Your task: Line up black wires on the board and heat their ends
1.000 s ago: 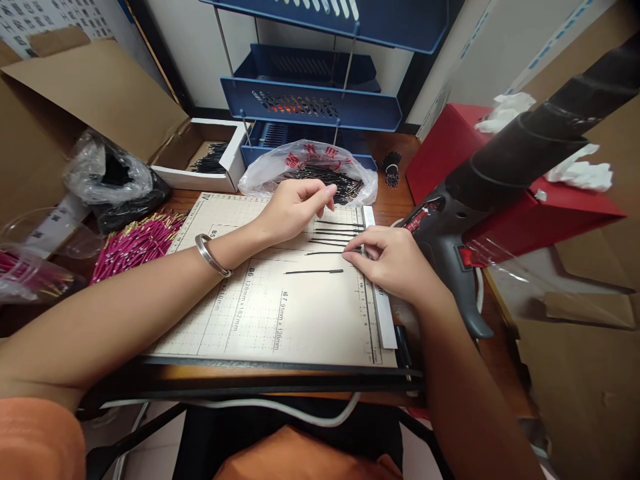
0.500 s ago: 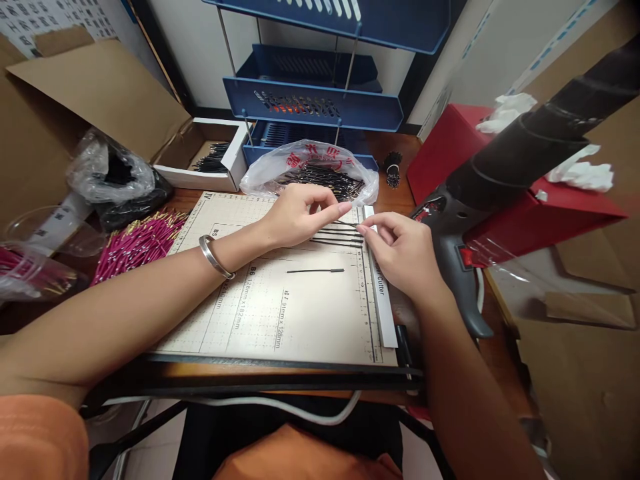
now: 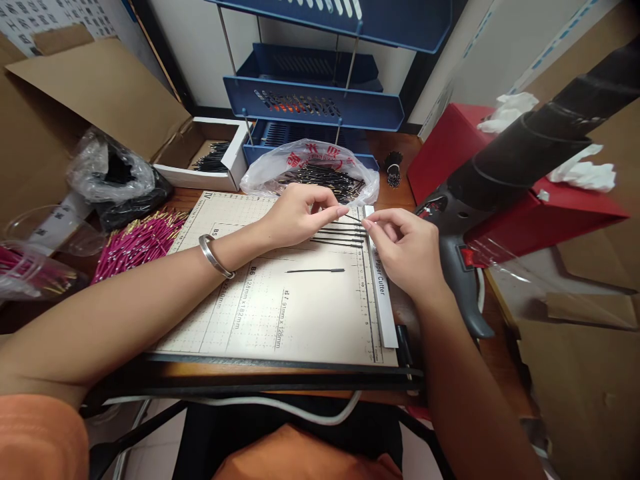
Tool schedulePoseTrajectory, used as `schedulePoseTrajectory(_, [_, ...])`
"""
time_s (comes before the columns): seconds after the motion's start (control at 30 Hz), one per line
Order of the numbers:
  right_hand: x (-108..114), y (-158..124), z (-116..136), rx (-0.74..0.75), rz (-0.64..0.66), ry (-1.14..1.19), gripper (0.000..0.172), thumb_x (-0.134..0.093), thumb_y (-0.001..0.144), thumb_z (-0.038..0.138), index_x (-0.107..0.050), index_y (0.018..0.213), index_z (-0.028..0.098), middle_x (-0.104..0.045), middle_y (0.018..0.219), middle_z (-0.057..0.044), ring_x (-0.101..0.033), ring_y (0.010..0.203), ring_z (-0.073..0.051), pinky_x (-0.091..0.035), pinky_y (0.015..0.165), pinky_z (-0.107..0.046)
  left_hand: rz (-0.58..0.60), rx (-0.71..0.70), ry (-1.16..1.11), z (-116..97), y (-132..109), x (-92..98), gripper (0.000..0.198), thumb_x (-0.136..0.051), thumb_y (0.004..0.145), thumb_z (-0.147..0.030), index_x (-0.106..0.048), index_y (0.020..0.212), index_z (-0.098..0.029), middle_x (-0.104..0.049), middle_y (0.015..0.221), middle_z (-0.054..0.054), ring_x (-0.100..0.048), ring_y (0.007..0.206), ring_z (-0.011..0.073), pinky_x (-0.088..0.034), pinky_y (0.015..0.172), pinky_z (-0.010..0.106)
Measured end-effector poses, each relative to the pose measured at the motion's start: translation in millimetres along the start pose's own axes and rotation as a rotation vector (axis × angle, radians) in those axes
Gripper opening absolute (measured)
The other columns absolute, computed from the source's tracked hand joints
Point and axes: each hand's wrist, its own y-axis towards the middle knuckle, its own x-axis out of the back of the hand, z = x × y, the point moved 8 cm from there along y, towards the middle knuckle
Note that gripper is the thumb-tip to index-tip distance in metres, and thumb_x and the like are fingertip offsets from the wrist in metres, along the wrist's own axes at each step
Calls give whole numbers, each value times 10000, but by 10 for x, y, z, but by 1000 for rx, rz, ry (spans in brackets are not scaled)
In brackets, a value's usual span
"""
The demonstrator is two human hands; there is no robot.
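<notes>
My left hand, a metal bangle on its wrist, is closed in a pinch over the upper part of the cream paper cutter board. My right hand pinches the other end of a short, thin black wire piece, which spans the small gap between both sets of fingertips. Just below, several similar black wires lie side by side, their right ends by the cutter's white strip. A single black wire with a thicker right end rests apart on the board.
Behind the board sit a plastic bag of black wires, a white box and blue tiered shelves. Magenta pieces are piled at left. At right, a grey-black heat gun-like tool stands before a red box.
My right hand has shifted slightly right, and more of the held wire shows between my fingertips. My left hand stays almost in place.
</notes>
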Motion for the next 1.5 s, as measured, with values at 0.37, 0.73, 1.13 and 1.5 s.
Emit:
schedulePoseTrajectory(0.37, [-2, -7, 17, 25, 18, 24, 161, -678, 955, 294, -789, 907, 188, -464, 623, 29, -428, 596, -120, -351, 656, -302, 18, 49, -79, -2, 0, 13, 549, -690, 942, -658, -705, 691, -169, -709, 685, 38, -578, 658, 145, -450, 671, 284])
schedulePoseTrajectory(0.73, [9, 1, 81, 55, 14, 59, 118, -706, 923, 260, -790, 865, 202, -460, 631, 29, -412, 589, -116, -344, 642, -302, 43, 63, -166, -24, 12, 5, 578, -710, 923, -678, -674, 643, -174, -687, 642, 31, -582, 631, 135, -469, 666, 276])
schedulePoseTrajectory(1.13, [3, -10, 72, 49, 14, 69, 119, -707, 928, 262, -791, 868, 202, -464, 633, 29, -415, 592, -114, -346, 645, -299, 73, 81, -231, 6, 12, -16, 588, -731, 901, -705, -690, 655, -172, -703, 654, 39, -611, 639, 136, -502, 679, 273])
schedulePoseTrajectory(1.5, [6, -10, 83, 41, 18, 51, 144, -698, 932, 300, -786, 873, 202, -462, 620, 23, -408, 588, -120, -360, 641, -297, 98, 105, -258, 39, 13, -21, 529, -766, 894, -652, -698, 686, -171, -712, 675, 41, -640, 659, 136, -515, 675, 268])
